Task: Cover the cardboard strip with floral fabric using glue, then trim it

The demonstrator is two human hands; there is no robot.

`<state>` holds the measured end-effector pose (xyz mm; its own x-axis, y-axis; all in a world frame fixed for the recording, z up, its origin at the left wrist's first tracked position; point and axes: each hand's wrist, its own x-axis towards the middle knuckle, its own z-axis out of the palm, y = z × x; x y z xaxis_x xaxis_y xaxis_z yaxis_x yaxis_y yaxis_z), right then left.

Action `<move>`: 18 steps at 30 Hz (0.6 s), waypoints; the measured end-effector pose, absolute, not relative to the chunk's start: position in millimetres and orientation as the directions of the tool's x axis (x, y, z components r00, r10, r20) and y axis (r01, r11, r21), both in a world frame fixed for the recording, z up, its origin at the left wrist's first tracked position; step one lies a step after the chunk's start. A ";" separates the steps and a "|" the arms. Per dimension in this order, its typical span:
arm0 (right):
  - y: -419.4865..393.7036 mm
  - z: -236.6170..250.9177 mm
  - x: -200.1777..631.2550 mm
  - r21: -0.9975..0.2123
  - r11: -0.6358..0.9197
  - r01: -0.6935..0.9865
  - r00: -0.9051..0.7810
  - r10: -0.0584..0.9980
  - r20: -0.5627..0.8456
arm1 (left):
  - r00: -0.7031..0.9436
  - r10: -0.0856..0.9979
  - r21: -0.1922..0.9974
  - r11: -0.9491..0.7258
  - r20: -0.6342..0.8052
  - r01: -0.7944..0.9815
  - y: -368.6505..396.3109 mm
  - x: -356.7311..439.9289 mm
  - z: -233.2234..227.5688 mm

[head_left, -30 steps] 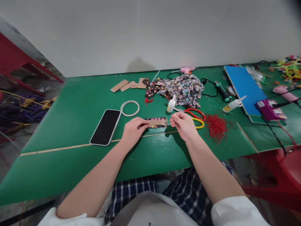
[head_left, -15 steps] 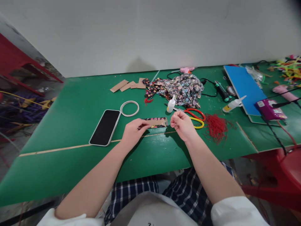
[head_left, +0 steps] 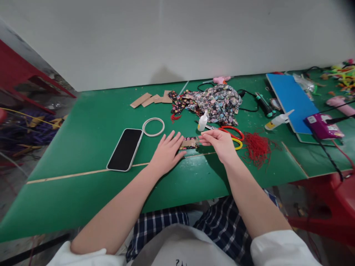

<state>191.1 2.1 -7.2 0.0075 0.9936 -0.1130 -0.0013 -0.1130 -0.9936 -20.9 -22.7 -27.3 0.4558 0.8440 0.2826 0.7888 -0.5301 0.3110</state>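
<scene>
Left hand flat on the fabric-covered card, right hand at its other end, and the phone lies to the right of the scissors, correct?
Not quite: in the head view the phone lies left of the left hand, far from the scissors. The rest holds.

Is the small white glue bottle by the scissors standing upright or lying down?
Upright: the glue bottle stands on its base, nozzle pointing up, beside the scissors.

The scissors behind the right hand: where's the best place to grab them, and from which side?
Take the scissors by their red and yellow handle loops, coming from above and the right. The loops lie flat and exposed there; the blades point left toward the glue bottle.
</scene>
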 end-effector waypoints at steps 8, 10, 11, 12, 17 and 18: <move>3.6 -11.7 201.4 -0.694 0.181 0.697 -0.077 0.981 0.178 | 0.519 0.849 0.198 -0.528 0.097 0.826 -20.2 -7.8 -33.7; 4.0 -13.0 202.4 -0.681 0.228 0.696 -0.105 0.970 0.218 | 0.518 0.844 0.222 -0.536 0.136 0.814 -18.3 -8.8 -34.8; 4.2 -13.5 202.7 -0.670 0.253 0.698 -0.114 0.963 0.244 | 0.518 0.839 0.237 -0.543 0.163 0.805 -17.6 -9.5 -35.0; 4.5 -13.8 202.8 -0.660 0.277 0.698 -0.123 0.955 0.270 | 0.515 0.836 0.251 -0.548 0.188 0.798 -17.2 -10.2 -34.9; 4.7 -11.2 200.6 -0.651 0.319 0.689 -0.118 0.935 0.333 | 0.510 0.817 0.233 -0.569 0.269 0.789 -17.9 -13.1 -27.4; 4.1 -10.0 199.6 -0.661 0.308 0.684 -0.097 0.937 0.336 | 0.528 0.797 0.201 -0.591 0.293 0.781 -18.8 -13.2 -25.1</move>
<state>199.6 4.1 -10.0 -0.0968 0.9368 0.3363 0.6845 0.3080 -0.6608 -13.2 -18.8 -25.1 0.5281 0.7970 0.2930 0.7811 -0.5913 0.2006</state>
